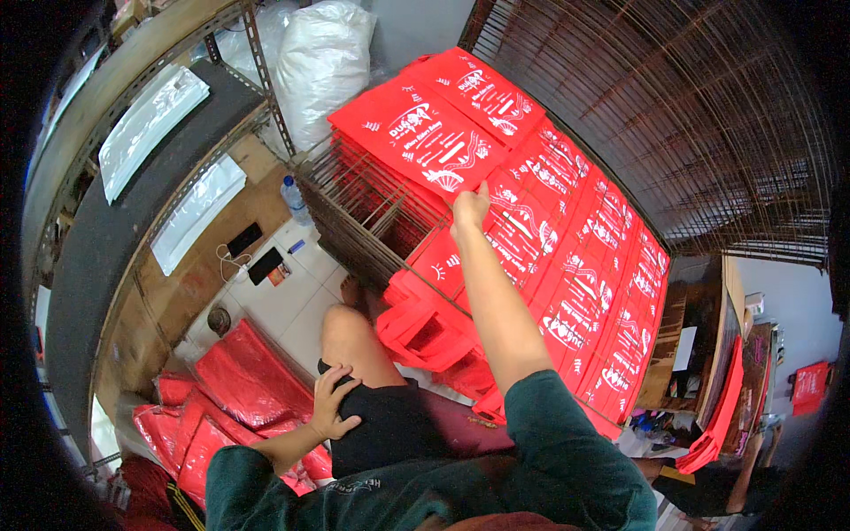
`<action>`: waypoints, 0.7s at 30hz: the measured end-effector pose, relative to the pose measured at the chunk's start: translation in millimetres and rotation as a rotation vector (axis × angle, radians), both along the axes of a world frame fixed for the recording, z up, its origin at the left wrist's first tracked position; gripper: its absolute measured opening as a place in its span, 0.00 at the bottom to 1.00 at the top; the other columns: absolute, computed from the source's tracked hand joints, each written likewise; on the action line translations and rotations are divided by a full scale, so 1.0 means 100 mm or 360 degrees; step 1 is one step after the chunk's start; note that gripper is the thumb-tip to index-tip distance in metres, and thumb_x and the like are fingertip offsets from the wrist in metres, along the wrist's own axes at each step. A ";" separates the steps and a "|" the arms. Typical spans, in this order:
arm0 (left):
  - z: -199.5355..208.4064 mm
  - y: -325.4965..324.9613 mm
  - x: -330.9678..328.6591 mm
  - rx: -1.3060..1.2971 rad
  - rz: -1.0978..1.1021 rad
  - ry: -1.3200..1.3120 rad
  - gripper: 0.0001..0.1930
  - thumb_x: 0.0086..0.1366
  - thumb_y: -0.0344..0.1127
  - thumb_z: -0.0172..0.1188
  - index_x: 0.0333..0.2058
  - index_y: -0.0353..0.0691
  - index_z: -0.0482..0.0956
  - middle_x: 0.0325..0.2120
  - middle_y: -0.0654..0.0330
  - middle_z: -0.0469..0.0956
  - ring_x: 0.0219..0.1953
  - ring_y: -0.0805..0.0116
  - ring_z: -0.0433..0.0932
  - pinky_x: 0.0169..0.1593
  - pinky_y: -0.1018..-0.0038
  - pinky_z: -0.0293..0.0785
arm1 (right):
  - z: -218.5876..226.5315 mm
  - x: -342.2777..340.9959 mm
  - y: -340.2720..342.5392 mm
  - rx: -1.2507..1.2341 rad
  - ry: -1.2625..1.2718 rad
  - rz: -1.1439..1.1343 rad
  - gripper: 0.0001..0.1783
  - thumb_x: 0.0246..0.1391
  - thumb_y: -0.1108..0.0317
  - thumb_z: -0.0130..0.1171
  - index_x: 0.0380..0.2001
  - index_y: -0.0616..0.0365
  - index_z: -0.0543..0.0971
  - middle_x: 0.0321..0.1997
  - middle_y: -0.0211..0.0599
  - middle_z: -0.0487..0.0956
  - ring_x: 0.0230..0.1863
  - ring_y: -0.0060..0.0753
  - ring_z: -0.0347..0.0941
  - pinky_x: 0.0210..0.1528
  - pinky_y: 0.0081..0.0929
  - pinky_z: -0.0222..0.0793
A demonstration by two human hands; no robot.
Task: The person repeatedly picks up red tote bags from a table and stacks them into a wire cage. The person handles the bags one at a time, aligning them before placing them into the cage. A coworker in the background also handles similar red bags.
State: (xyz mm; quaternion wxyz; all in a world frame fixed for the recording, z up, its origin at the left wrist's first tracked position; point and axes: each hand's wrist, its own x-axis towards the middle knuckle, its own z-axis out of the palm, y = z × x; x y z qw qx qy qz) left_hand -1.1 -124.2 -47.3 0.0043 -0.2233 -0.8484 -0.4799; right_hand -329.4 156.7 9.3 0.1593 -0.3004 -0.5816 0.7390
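Observation:
My right hand [470,210] reaches out with its fingers closed on the near corner of a red fabric bag [416,124] printed in white. That bag lies on the wire drying rack [363,190], overhanging bare wire shelves below. Beside it, toward the far side, is another printed red bag [485,88]. Rows of similar bags [567,265] cover the rest of the rack, right of my forearm. Red bag handles [421,323] hang over the rack's near edge. My left hand [335,407] rests on my thigh, fingers spread, holding nothing.
Raised wire racks [655,97] stand at the far right. To the left are a dark shelf [97,265] with white sheets [150,128], a water bottle [294,202], and plastic-wrapped red bundles [243,372] on the floor. Another person's arm [748,465] shows at lower right.

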 end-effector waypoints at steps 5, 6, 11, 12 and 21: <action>-0.04 0.00 -0.06 0.0032 0.0001 0.0014 0.35 0.51 0.64 0.51 0.49 0.41 0.72 0.53 0.48 0.64 0.56 0.46 0.59 0.56 0.54 0.53 | -0.05 -0.08 0.01 0.0179 0.0023 -0.0076 0.39 0.42 0.81 0.41 0.63 0.64 0.50 0.39 0.38 0.75 0.37 0.29 0.70 0.44 0.23 0.65; -0.04 0.00 -0.07 0.0035 0.0006 0.0017 0.35 0.51 0.64 0.51 0.49 0.41 0.72 0.53 0.48 0.64 0.56 0.46 0.59 0.56 0.54 0.53 | -0.05 -0.11 0.00 0.0226 0.0018 -0.0091 0.39 0.42 0.80 0.41 0.63 0.64 0.51 0.39 0.38 0.75 0.37 0.29 0.70 0.44 0.23 0.65; -0.07 0.01 -0.09 0.0044 -0.0003 0.0037 0.35 0.51 0.64 0.51 0.49 0.41 0.71 0.53 0.47 0.63 0.57 0.46 0.59 0.57 0.54 0.52 | 0.11 -0.06 -0.02 0.0375 -0.0143 -0.0113 0.36 0.43 0.79 0.42 0.61 0.65 0.56 0.43 0.43 0.73 0.41 0.31 0.69 0.46 0.24 0.65; -0.08 0.00 -0.08 0.0042 -0.0005 0.0038 0.35 0.51 0.64 0.51 0.49 0.41 0.71 0.53 0.47 0.63 0.57 0.46 0.59 0.57 0.54 0.52 | 0.17 -0.03 -0.03 0.0364 -0.0162 -0.0094 0.35 0.43 0.80 0.42 0.60 0.66 0.57 0.49 0.46 0.71 0.47 0.33 0.68 0.49 0.25 0.63; -0.05 0.02 -0.08 0.0045 0.0008 0.0040 0.35 0.51 0.64 0.51 0.49 0.40 0.72 0.53 0.47 0.63 0.57 0.46 0.59 0.57 0.54 0.52 | 0.11 -0.11 0.05 0.0441 -0.0275 -0.0105 0.31 0.45 0.78 0.42 0.57 0.68 0.62 0.52 0.49 0.72 0.52 0.34 0.68 0.53 0.24 0.61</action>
